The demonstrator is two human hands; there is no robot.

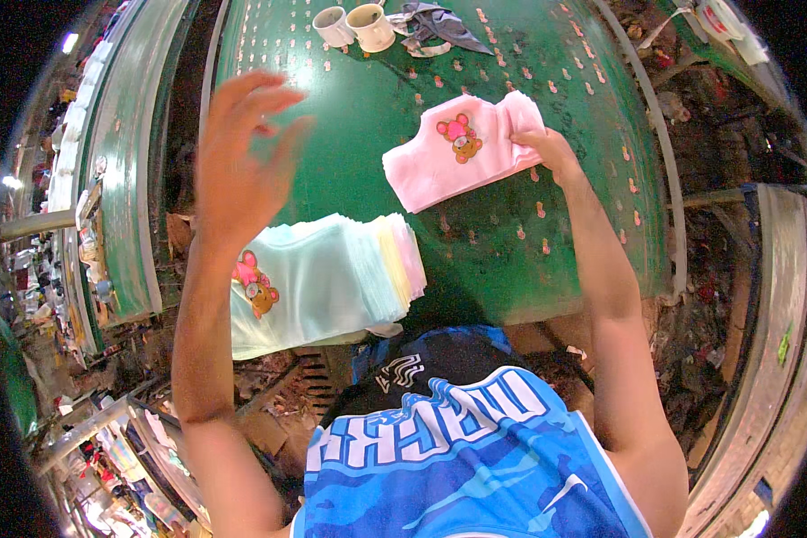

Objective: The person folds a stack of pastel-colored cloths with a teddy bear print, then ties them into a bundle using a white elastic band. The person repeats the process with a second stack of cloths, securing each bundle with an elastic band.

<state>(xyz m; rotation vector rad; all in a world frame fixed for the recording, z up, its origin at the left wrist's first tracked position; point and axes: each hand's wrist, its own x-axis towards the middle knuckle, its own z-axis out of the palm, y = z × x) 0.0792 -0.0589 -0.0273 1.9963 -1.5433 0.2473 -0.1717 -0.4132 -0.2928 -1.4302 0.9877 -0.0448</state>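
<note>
My right hand [554,154] pinches the right edge of a small stack of pink fabric pieces [421,170], thumb on top. A brown bear with pink parts is printed on the top piece. Raised over the left part of the green table, my left hand [247,152] is slightly blurred, its fingers apart and nothing in them. Below it, at the table's near edge, lies a thicker stack of pastel fabric pieces [332,278]. Its top piece is pale mint with a similar bear print, and yellow and pink layers show at the right; my left forearm passes over its left end.
Rows of small pinkish marks dot the green table [332,179]. Two stained cups [334,27] and a crumpled grey cloth [439,27] stand at its far side. Another long green table [130,179] runs along the left. Scraps litter the floor below.
</note>
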